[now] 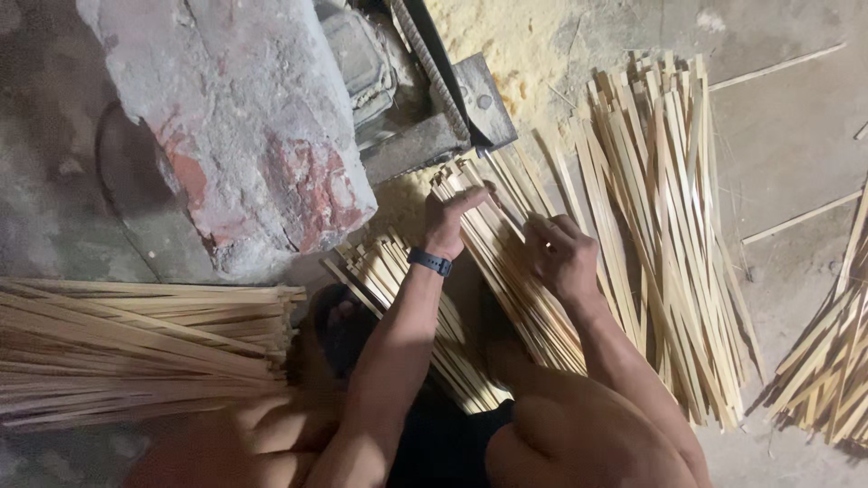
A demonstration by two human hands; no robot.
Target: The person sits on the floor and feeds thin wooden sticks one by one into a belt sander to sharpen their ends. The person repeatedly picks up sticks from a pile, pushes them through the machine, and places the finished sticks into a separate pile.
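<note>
My left hand (449,220), with a dark band on its wrist, grips the upper end of a bundle of thin bamboo strips (506,271) that slants down across my lap. My right hand (561,253) rests on the same bundle a little lower, with its fingers curled over the strips. The bundle's top end lies close to a metal blade and block (470,99) of a splitting machine.
A large loose pile of bamboo strips (660,226) lies to the right on the concrete floor. Another stack (136,343) lies at the left and a third (832,361) at the right edge. A plastered brick block (244,117) stands ahead, with sawdust (515,45) behind it.
</note>
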